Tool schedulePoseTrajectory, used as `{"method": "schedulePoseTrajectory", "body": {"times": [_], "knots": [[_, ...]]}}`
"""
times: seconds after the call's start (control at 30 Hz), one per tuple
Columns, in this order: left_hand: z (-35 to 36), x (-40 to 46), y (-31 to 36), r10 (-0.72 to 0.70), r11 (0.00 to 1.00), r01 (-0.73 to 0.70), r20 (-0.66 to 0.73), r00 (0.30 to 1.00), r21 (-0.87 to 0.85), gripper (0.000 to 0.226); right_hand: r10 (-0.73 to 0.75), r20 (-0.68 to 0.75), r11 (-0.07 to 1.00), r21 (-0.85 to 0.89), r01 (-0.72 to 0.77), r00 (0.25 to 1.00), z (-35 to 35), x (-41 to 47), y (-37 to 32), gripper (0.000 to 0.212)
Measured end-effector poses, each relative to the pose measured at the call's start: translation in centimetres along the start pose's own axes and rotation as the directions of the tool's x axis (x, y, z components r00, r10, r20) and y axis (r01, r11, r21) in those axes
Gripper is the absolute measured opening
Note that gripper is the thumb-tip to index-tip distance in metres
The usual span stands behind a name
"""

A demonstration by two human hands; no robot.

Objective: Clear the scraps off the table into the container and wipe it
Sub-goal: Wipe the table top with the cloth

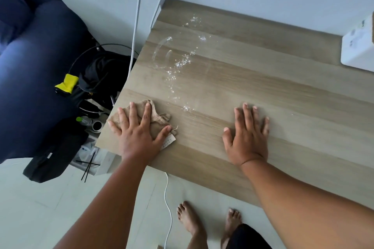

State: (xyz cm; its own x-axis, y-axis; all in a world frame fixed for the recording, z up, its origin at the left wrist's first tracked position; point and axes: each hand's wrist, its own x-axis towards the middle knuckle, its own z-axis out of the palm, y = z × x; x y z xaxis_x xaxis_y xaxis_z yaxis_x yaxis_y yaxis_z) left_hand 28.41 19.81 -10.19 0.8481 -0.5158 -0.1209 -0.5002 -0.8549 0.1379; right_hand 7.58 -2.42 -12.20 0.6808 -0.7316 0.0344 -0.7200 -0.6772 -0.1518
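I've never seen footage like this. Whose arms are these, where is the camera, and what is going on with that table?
There is no machine here: a person wears a wide-angle camera on the head, so the single picture looks down over their own arms and bare feet. The left hand presses flat, fingers spread, on a beige cloth near the corner of a wooden table; it looks like wiping. The right hand lies flat on the bare wood and holds nothing. Beyond the cloth a trail of water drops glistens on the table. A white box sits at the far right edge. A dark blue sofa and a heap of dark belongings stand left of the table, and a white cable runs over the floor.
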Motion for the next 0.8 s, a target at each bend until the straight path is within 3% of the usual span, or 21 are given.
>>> {"method": "schedulePoseTrajectory", "body": {"times": [0.3, 0.47, 0.53, 0.67, 0.8], "knots": [[1.1, -0.3, 2.5, 0.254, 0.962, -0.257, -0.046, 0.966, -0.095, 0.065, 0.01, 0.013, 1.0, -0.013, -0.009, 1.0, 0.0, -0.2, 0.1, 0.074], [1.8, -4.4, 0.6, 0.519, 0.846, -0.524, -0.075, 0.852, -0.102, 0.059, 0.011, 0.022, 1.0, 0.004, -0.011, 1.0, -0.2, -0.1, 0.0, 0.073], [1.5, -4.9, -1.9, 0.558, 0.82, -0.563, -0.08, 0.826, -0.097, 0.061, 0.012, 0.022, 1.0, 0.0, -0.012, 1.0, -0.2, -0.1, -0.1, 0.073], [-0.3, -3.3, -6.3, 0.443, 0.891, -0.445, -0.043, 0.896, -0.09, 0.059, 0.011, 0.021, 1.0, -0.005, -0.011, 1.0, -0.3, -0.1, -0.1, 0.074], [-1.6, 0.9, -6.7, 0.091, 0.992, -0.088, 0.026, 0.996, -0.092, 0.066, 0.01, 0.022, 1.0, -0.01, -0.01, 1.0, -0.1, 0.0, -0.1, 0.074]]}}
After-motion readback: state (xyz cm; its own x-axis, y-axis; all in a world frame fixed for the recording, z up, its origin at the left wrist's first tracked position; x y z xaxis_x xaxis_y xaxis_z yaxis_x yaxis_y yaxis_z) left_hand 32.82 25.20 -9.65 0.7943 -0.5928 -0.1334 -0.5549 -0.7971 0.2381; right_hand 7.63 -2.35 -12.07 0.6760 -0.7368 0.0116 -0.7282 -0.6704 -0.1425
